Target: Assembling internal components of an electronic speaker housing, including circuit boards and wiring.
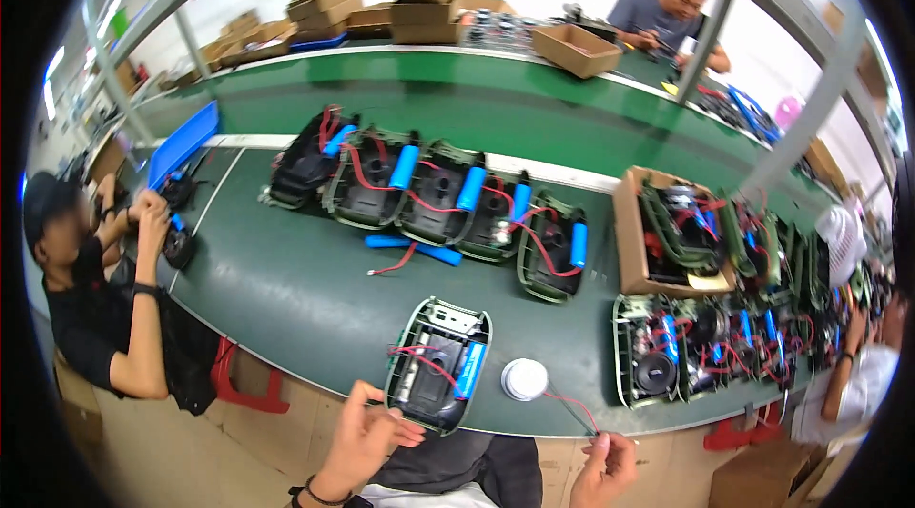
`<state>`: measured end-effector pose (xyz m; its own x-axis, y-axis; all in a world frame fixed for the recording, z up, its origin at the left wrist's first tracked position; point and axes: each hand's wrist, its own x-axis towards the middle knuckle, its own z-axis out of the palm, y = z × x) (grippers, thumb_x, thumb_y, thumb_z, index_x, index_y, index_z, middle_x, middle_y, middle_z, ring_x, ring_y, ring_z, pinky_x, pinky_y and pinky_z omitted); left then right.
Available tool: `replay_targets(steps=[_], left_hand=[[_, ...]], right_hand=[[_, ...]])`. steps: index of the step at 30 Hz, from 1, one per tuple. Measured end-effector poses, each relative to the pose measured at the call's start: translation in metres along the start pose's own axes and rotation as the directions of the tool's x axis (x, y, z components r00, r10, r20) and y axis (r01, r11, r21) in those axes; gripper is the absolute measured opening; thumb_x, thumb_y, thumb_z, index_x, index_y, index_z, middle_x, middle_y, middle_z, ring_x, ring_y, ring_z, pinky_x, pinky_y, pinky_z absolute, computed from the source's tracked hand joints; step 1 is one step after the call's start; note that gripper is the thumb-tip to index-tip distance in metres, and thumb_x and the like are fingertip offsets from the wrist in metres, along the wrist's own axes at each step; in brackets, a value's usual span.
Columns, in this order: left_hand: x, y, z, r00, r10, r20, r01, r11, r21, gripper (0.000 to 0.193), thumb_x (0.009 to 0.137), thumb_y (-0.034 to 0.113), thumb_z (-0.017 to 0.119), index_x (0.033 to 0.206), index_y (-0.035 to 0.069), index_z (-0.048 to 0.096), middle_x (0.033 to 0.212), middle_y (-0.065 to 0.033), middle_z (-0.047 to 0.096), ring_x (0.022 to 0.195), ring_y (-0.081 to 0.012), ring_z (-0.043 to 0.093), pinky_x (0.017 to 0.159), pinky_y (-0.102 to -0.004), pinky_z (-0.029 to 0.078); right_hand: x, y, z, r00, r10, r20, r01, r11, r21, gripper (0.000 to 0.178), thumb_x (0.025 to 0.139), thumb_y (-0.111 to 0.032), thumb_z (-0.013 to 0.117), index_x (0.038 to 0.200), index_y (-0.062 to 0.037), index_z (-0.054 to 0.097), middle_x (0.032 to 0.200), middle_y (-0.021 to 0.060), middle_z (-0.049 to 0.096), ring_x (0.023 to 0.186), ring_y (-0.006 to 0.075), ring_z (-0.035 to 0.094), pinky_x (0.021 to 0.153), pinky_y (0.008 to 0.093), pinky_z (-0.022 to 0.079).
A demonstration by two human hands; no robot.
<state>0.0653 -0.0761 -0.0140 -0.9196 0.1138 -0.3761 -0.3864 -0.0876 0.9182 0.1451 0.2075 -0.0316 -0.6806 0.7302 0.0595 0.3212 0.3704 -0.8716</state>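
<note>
Nearest the camera, the left hand (367,439) is at the near-left corner of an open green casing (438,392), its fingers on the rim. The contact appears to steady the casing; whether the fingers clamp the rim or merely rest on it, I cannot tell. The right hand (607,472) is raised over the bench's near edge, thumb and forefinger closed in a narrow pinch on the ends of thin leads (572,403). These run back to a round white part (524,379), which sits on the green workbench (286,251), just right of the casing and not touching it. That spacing presumably gives the leads room to reach the fingers. Whether a slim tool is also held is too small to tell.

The casing lies directly before the person, hollow side up, likely so that its interior is accessible. Inside, a blue cylinder (469,370) lies along the right wall and a silvery cylinder (412,379) along the left, with red wires (412,351) crossing between.

Farther back, a row of similar casings (431,198) stands side by side, apparently grouped within reach. Loose blue cylinders (440,253) lie before it. To the right, a cardboard box (631,241) holds further casings.
</note>
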Motion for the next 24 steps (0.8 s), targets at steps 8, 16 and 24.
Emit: replay_targets(steps=[8, 16, 24], left_hand=[[-0.015, 0.028, -0.016, 0.996, -0.069, 0.058, 0.046, 0.940, 0.337, 0.026, 0.101, 0.011, 0.067, 0.119, -0.001, 0.054, 0.085, -0.0124, 0.073, 0.076, -0.0131, 0.071, 0.067, -0.0289, 0.059], [0.062, 0.074, -0.048, 0.861, 0.365, 0.355, -0.502, 0.492, 0.711, 0.083, 0.074, 0.018, 0.088, 0.147, 0.006, 0.051, 0.153, -0.0170, 0.044, 0.137, -0.0398, 0.043, 0.109, -0.0482, 0.045], [0.086, 0.077, -0.043, 0.829, 0.338, 0.445, -0.559, 0.526, 0.641, 0.064, 0.071, 0.012, 0.087, 0.129, 0.004, 0.060, 0.127, -0.0166, 0.062, 0.117, -0.0340, 0.063, 0.093, -0.0433, 0.053]], right_hand=[[-0.003, -0.027, 0.009, 0.921, -0.364, -0.135, 0.334, 0.920, -0.202, 0.015, 0.091, -0.007, 0.080, 0.100, 0.0029, 0.073, 0.097, 0.0149, 0.076, 0.077, 0.0211, 0.070, 0.067, 0.0291, 0.057], [0.031, -0.047, 0.040, 0.877, -0.479, -0.039, 0.480, 0.877, 0.026, 0.031, 0.084, -0.001, 0.081, 0.087, -0.0056, 0.051, 0.091, 0.0120, 0.068, 0.082, 0.0226, 0.065, 0.081, 0.0338, 0.050], [0.018, -0.042, 0.037, 0.989, 0.025, -0.148, 0.065, 0.817, 0.572, 0.039, 0.102, -0.004, 0.063, 0.130, -0.0061, 0.036, 0.091, 0.0145, 0.072, 0.080, 0.0181, 0.067, 0.074, 0.0291, 0.052]])
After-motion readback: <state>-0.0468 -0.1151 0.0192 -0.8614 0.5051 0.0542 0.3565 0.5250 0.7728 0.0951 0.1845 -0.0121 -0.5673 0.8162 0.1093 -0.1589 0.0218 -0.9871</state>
